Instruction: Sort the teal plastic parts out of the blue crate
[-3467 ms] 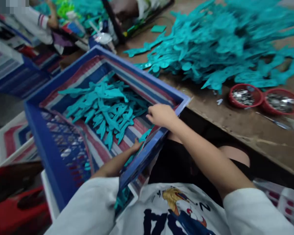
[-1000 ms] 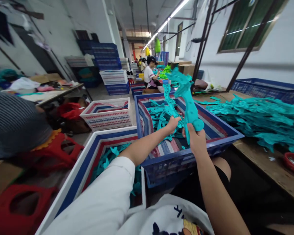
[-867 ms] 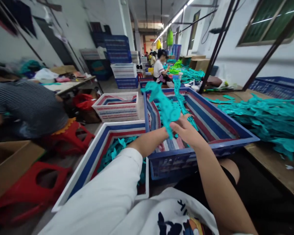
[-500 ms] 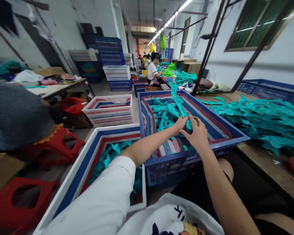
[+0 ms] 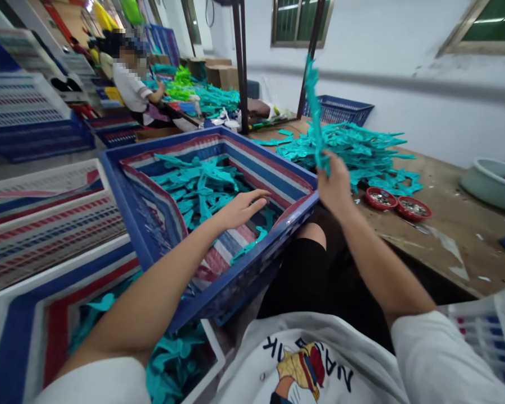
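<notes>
My right hand (image 5: 335, 182) grips the lower end of a long, thin teal soft-looking piece (image 5: 315, 112), which stands nearly upright above the table edge. My left hand (image 5: 244, 209) hovers over the blue crate (image 5: 235, 289), fingers stretched and holding nothing. Inside that crate, on a striped liner, lies a heap of flat, branching teal pieces (image 5: 206, 179). A stacked pile of similar teal pieces (image 5: 362, 148) sits on the table (image 5: 408, 238), just beyond my right hand. What the pieces are I cannot make out.
Two red bowls (image 5: 412, 208) of small shiny bits stand on the table, and a pale green basin (image 5: 494, 182) is farther right. At left are a white crate (image 5: 46, 224) and a lined crate (image 5: 25, 314) with teal pieces. A person (image 5: 132, 84) sits farther back.
The view has swung right. My hands, close together over the blue crate before, are now apart; the right one has carried a teal piece up toward the table side.
</notes>
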Demonstrator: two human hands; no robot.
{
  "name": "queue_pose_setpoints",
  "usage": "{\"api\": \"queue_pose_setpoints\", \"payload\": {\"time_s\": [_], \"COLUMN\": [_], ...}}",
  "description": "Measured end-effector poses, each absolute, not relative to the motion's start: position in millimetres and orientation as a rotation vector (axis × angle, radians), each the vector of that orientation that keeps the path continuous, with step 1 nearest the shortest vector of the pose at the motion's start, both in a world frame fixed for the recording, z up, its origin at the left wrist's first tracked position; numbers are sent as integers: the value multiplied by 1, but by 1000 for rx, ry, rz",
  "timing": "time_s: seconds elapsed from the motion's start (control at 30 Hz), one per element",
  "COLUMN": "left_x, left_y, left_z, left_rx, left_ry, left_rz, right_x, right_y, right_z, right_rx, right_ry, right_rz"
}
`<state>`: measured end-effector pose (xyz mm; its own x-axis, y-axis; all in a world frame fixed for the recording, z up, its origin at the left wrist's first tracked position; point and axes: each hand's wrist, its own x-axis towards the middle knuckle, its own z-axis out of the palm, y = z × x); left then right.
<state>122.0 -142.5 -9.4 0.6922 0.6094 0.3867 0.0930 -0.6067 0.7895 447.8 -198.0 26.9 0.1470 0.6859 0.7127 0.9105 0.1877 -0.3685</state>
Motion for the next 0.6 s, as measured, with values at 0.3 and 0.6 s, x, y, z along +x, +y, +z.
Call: {"api": "queue_pose_setpoints", "payload": {"time_s": [0.3,0.6], "left_x": [113,112], "left_y": [-127,-168], "left_z": [-3,39], "left_rx": [2214,2372], "left_ry": [925,1185], "left_rz": [1058,940], "right_x": [592,436], "right_y": [-58,18], "right_z": [72,-38], "right_rx": [-2328,-1625], "right_ry": [-1500,-2319], "right_rz": [-387,39]}}
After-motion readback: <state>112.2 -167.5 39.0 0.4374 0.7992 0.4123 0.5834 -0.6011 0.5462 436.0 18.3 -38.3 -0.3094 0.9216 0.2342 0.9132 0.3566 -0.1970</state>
